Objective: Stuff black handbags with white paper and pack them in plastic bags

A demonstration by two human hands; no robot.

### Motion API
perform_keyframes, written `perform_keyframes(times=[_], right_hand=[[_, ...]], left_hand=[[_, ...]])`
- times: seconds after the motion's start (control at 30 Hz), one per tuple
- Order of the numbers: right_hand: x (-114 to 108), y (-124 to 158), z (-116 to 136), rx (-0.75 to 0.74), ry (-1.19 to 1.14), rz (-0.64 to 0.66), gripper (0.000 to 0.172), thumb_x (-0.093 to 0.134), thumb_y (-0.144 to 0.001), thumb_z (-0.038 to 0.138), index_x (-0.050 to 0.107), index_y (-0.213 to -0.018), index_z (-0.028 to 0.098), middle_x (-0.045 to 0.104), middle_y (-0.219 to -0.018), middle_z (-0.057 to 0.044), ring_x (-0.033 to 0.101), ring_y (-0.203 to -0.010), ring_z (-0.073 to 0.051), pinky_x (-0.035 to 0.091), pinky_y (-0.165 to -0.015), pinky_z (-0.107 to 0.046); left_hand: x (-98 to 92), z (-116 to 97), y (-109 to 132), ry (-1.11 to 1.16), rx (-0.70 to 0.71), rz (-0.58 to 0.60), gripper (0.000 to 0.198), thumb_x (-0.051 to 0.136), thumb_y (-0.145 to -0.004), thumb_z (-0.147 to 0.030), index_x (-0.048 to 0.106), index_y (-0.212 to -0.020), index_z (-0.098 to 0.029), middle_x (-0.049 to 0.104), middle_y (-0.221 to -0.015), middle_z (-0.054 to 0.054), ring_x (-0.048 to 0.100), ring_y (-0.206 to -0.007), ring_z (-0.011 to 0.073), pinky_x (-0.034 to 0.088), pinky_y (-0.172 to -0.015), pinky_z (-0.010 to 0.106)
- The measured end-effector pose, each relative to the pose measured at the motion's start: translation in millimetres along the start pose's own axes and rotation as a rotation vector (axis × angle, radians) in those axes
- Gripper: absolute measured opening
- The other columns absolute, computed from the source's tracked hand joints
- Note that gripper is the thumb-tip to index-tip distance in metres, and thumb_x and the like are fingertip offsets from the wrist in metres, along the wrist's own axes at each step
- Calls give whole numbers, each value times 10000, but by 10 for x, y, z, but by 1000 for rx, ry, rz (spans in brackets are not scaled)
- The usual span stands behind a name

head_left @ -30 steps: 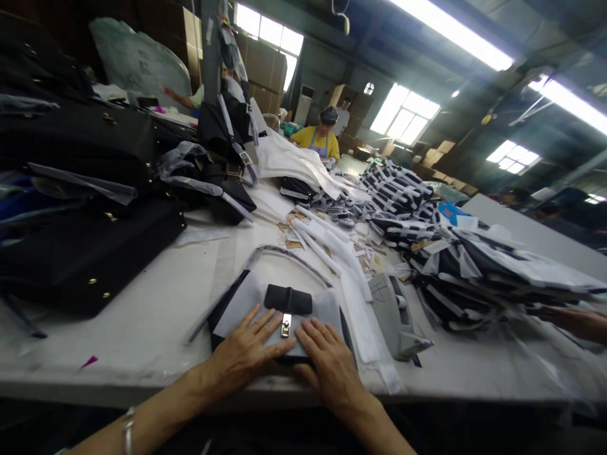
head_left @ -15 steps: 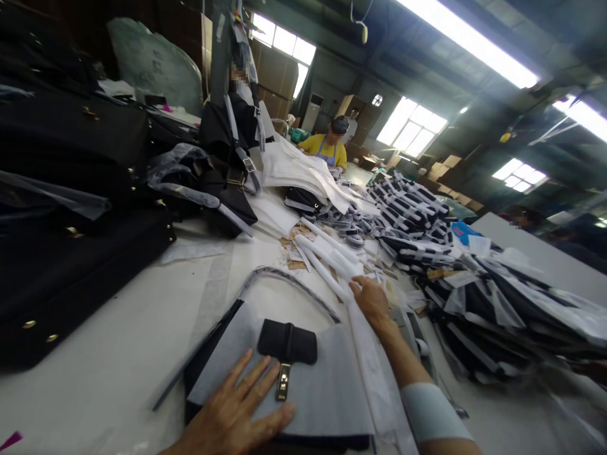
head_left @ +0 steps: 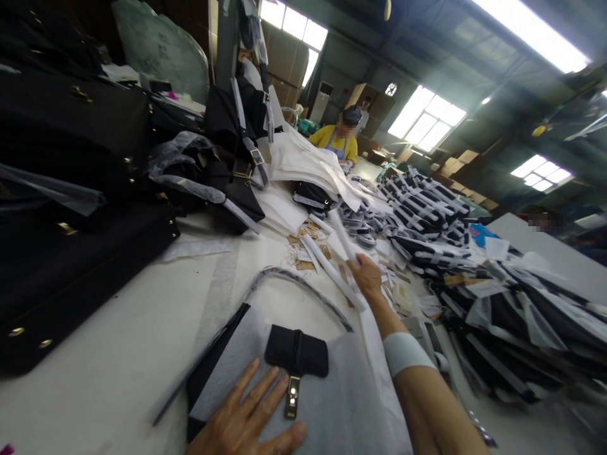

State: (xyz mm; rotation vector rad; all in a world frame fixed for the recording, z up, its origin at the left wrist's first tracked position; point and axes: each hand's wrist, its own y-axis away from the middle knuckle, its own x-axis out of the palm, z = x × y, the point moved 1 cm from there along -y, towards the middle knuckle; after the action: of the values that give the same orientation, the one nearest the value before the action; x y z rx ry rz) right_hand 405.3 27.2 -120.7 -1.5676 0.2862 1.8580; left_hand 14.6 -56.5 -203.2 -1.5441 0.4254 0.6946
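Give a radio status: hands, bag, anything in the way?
Left hand spread on white cover over black bag; right hand holding white strip. Bag lying on table. Left hand hides part of the cover.

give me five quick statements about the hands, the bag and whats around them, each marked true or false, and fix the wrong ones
1. The left hand lies on the white sheet covering part of the black bag. True.
2. The right hand holds the bag's handle. False: the right hand holds a white strip.
3. The metal clasp shows uncovered beside the left hand's fingers. True.
4. The right forearm wears a black band. False: the band on the right forearm is pale.
5. Farther off, a person wears a yellow top. True.
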Motion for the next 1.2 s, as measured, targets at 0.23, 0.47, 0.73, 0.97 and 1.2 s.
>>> perform_keyframes(times=[0.23,0.47,0.73,0.97,1.2], right_hand=[[-1138,883,123,-282,-583,-105,468,539,-943,465,591,-1325,200,706,-1090,-72,687,-848,-199,555,-776,-333],[-1546,2867,45,-633,-338,251,398,630,-920,294,610,-1317,275,711,-1184,-55,672,-1091,-217,539,-951,-311],[-929,3678,78,-754,-248,-47,202,567,-944,142,656,-1106,223,700,-1007,-68,655,-932,-201,546,-844,-342],[-394,3498,368,-639,-143,-430,154,591,-921,125,690,-962,237,710,-909,-47,622,-894,-212,431,-844,-382],[-532,3602,474,-607,-223,-392,133,628,-913,145,693,-948,255,703,-804,-15,619,-775,-188,413,-778,-373]], left_hand=[[-191,14,-63,157,1,261,545,518,-943,-246,420,-1474,-324,553,-1399,149,471,-1354,324,382,-1104,617],[-386,99,-323,251,3,604,556,500,-953,-199,372,-1494,-214,533,-1432,158,505,-1325,310,368,-1115,536],[-636,304,-899,464,122,861,548,581,-926,-198,447,-1454,-252,616,-1348,89,621,-1170,207,445,-962,262],[-621,-91,-744,38,8,679,441,546,-946,-211,513,-1377,-294,637,-1235,115,611,-1136,270,399,-1034,482],[-322,-396,-183,-164,-91,341,449,497,-970,-171,494,-1408,-267,591,-1347,135,557,-1252,270,410,-1065,469]])
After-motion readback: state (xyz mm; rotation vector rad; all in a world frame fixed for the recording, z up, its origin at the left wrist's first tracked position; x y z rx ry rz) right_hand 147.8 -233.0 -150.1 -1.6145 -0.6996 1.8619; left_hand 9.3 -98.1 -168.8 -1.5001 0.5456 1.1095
